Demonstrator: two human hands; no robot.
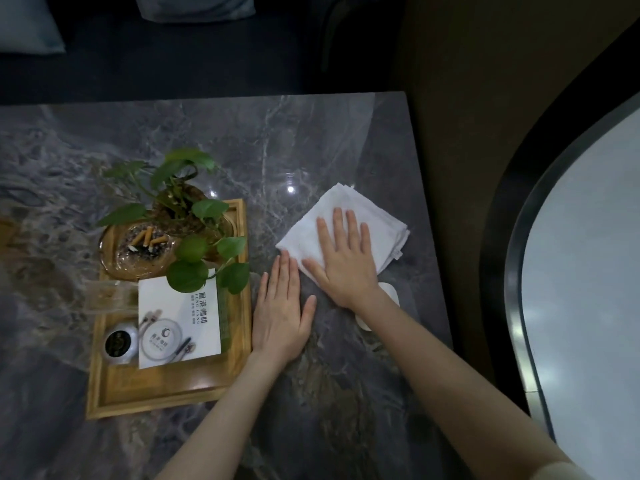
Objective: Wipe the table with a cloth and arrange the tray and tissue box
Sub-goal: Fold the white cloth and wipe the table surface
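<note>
A folded white cloth (360, 216) lies on the grey marble table (311, 140), near its right edge. My right hand (346, 258) presses flat on the cloth with fingers spread. My left hand (282, 313) rests flat on the bare table just left of the cloth, fingertips touching its corner. A wooden tray (156, 393) sits to the left of my left hand. On the tray lies a white printed tissue box (176, 327).
The tray also holds a glass ashtray (138, 251) with cigarette butts, a leafy plant (187, 209) in a glass vase, and a small round jar (117, 342). A white coaster (391, 296) shows under my right wrist. A second, pale table (588, 271) stands at right.
</note>
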